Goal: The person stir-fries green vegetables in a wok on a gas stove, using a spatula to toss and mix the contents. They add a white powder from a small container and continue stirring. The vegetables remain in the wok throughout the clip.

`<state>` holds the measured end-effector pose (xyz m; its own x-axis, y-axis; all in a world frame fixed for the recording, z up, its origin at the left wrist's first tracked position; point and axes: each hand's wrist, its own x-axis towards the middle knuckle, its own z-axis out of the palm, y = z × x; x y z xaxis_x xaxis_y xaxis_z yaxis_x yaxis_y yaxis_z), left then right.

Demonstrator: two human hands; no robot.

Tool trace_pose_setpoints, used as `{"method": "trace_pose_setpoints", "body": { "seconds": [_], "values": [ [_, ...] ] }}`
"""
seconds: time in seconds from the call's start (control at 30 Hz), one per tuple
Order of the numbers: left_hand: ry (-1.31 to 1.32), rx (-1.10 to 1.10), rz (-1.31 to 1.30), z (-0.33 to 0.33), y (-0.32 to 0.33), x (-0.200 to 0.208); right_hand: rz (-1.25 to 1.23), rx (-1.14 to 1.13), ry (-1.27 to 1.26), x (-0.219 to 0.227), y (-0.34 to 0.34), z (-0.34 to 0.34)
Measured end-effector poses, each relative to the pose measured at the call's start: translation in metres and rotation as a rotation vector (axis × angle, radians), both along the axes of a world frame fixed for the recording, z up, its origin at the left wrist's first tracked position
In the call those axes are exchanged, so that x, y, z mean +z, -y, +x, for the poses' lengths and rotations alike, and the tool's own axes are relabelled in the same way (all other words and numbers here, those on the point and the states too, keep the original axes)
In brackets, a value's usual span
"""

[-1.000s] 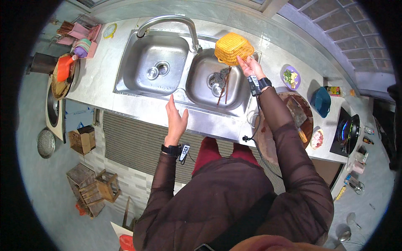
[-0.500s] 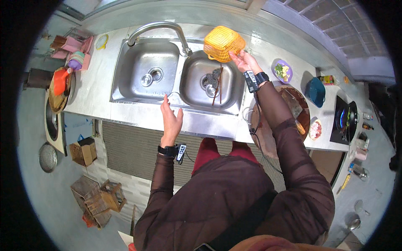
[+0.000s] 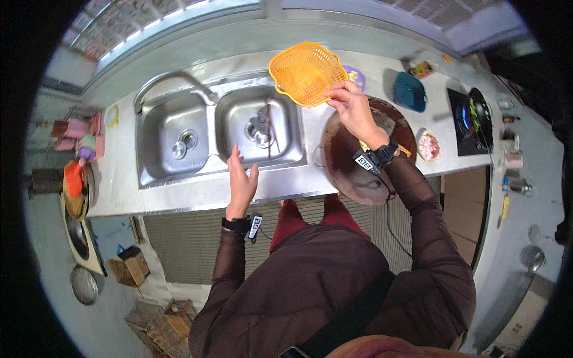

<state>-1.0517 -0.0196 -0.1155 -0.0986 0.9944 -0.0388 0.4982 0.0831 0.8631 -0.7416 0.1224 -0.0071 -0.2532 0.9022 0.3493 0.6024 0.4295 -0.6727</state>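
A counter (image 3: 113, 179) crosses the upper half, bearing a board (image 3: 355, 173) right of centre; teal basket (image 3: 409, 92), dish (image 3: 428, 146), stove (image 3: 468, 142) farther right.

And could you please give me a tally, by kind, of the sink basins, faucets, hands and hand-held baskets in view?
Sink basins: 2 (left basin, right basin)
Faucet: 1
Hands: 2 (left hand, right hand)
Yellow basket, held in the right hand: 1
Total: 6

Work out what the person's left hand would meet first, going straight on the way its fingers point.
Probably the right-hand sink basin, though depth is unclear: the left hand might pass above it.
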Motion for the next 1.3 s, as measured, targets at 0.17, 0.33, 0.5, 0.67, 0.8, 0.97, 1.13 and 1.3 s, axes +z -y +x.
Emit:
{"method": "trace_pose_setpoints", "body": {
  "seconds": [0.17,0.33,0.5,0.67,0.8,0.97,1.13,1.3],
  "values": [
    [-0.025,-0.069,-0.012,0.045,0.001,-0.003,0.007,-0.178,0.064,0.004,0.012,0.111],
    [-0.017,-0.058,-0.004,0.104,0.009,0.000,0.027,-0.396,0.196,-0.035,0.001,0.245],
    [-0.001,-0.008,-0.081,0.180,0.026,0.001,-0.058,-0.565,0.183,-0.088,-0.021,0.343],
    [0.074,-0.020,-0.099,0.249,0.041,0.003,-0.089,-0.555,0.237,-0.113,-0.042,0.379],
    [0.091,-0.025,-0.063,0.280,0.053,0.017,-0.218,-0.391,0.260,-0.120,-0.047,0.385],
    [0.073,-0.027,-0.055,0.290,0.067,0.033,-0.200,-0.344,0.275,-0.122,-0.028,0.382],
    [0.107,-0.053,-0.071,0.289,0.068,0.031,-0.333,-0.353,0.069,-0.093,0.033,0.386],
    [0.123,-0.144,-0.022,0.314,0.062,0.026,-0.403,-0.440,-0.034,-0.064,0.125,0.427]
  ]
}}
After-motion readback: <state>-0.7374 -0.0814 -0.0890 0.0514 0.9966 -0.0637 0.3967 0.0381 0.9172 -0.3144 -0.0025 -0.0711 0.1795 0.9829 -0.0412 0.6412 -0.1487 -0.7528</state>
